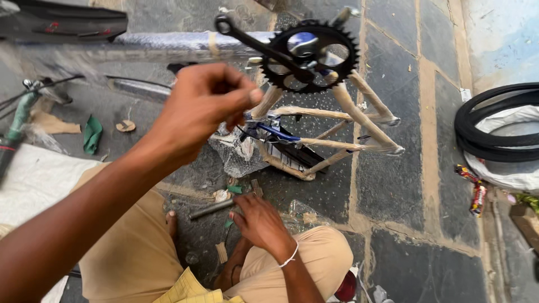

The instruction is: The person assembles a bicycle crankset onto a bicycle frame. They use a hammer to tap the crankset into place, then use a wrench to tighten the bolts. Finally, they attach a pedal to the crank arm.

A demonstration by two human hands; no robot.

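— Black toothed steel chainring with its long black crank arm [306,53]: up near the top of the view, mounted on an upturned bicycle frame wrapped in tan paper tape [342,120], lying over dark stone paving with sandy joints [415,224].

— And the surroundings?

— Outdoor ground, littered. Black rubber tyre over a white sack [497,132] at the right edge; scraps of green cloth [92,133] and brown card at the left; white woven sheet [33,179] under the khaki-clad knee.

— Left hand [205,106]?

— Raised in front of the frame, fingers bunched tight with the thumb pressed to the fingertips; cannot tell whether anything small sits pinched inside. Just left of the chainring and slightly below it, near the crank arm but apart from it.

— Right hand [259,221]?

— Down low between the knees, fingers spread, resting on the paving. Short grey metal rod [210,209] just beside its fingertips, not grasped. Well below the chainring, frame stays in between.
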